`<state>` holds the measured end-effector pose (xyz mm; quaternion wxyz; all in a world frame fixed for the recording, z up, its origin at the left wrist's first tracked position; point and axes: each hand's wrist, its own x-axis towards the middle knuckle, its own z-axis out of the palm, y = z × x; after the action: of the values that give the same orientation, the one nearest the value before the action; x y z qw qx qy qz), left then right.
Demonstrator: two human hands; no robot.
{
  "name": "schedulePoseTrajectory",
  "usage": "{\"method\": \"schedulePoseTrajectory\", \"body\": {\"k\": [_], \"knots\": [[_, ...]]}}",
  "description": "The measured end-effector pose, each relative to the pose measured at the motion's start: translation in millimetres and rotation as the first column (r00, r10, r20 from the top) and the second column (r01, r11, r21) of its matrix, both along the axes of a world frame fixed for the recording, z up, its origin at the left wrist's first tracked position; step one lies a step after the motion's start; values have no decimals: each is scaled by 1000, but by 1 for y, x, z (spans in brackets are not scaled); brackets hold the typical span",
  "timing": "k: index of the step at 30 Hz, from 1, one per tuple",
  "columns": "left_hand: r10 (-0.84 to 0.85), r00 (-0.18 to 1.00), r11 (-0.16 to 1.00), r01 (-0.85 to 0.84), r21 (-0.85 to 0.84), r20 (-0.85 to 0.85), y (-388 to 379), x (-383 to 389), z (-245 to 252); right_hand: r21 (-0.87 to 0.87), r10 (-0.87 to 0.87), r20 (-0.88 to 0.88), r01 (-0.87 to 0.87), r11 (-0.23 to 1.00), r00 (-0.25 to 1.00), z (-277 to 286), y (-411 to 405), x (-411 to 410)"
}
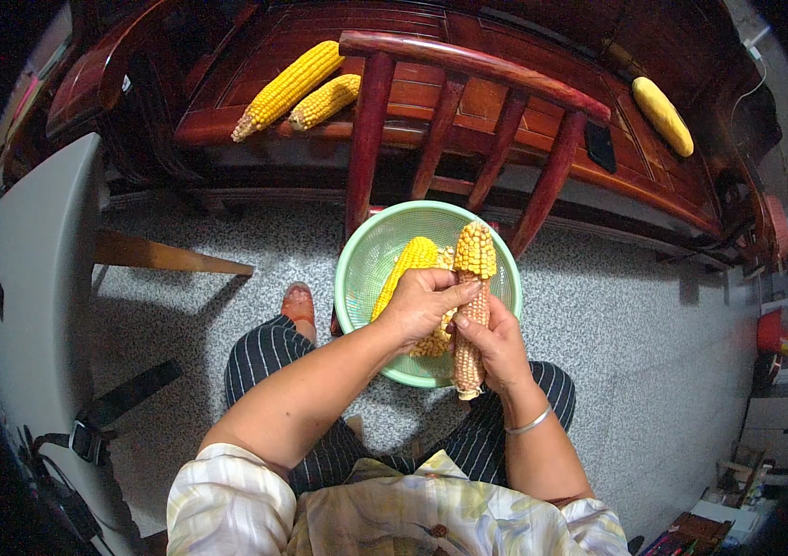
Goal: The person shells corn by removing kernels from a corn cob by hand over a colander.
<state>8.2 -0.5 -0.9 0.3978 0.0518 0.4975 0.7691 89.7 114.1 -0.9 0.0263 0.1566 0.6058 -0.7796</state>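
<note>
My right hand [498, 344] grips a partly shelled corn cob [472, 347] by its bare lower part. Yellow kernels still cover the cob's upper end, which points away from me. My left hand [429, 302] is against the same cob, its thumb lying across the bare part just below the kernels. Beneath both hands is a green plastic mesh basket [347, 326]. Inside it, a full ear of corn [411, 264] leans at the left, and loose kernels [430, 345] lie at the bottom, partly hidden by my hands.
A dark red wooden chair [470, 59] stands behind the basket. On the wooden bench [415, 97] lie two corn ears [293, 87], a dark phone-like object [600, 147] and a yellow elongated object [663, 117]. A grey table or panel [43, 278] with a wooden leg [164, 252] is at left.
</note>
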Motion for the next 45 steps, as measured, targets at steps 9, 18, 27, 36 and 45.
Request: {"method": "schedulePoseTrajectory", "body": {"k": [9,18,27,36,45], "knots": [[-33,990,998,24,-64,-138,2,-1,-8,13,-26,-1,26,1000,1000,-1,-2,2],[-36,997,999,34,-21,-70,-2,-4,-7,39,-31,-10,32,999,999,-1,-3,1],[29,999,1000,-29,7,-39,0,0,5,146,-2,-118,20,989,993,-12,-1,1],[83,996,997,-83,-1,-30,0,-1,0,30,-1,-65,3,1000,998,-1,-2,1],[103,994,995,-103,-1,-21,-1,-3,-3,-46,-20,-38,18,999,999,-1,-1,1]]}}
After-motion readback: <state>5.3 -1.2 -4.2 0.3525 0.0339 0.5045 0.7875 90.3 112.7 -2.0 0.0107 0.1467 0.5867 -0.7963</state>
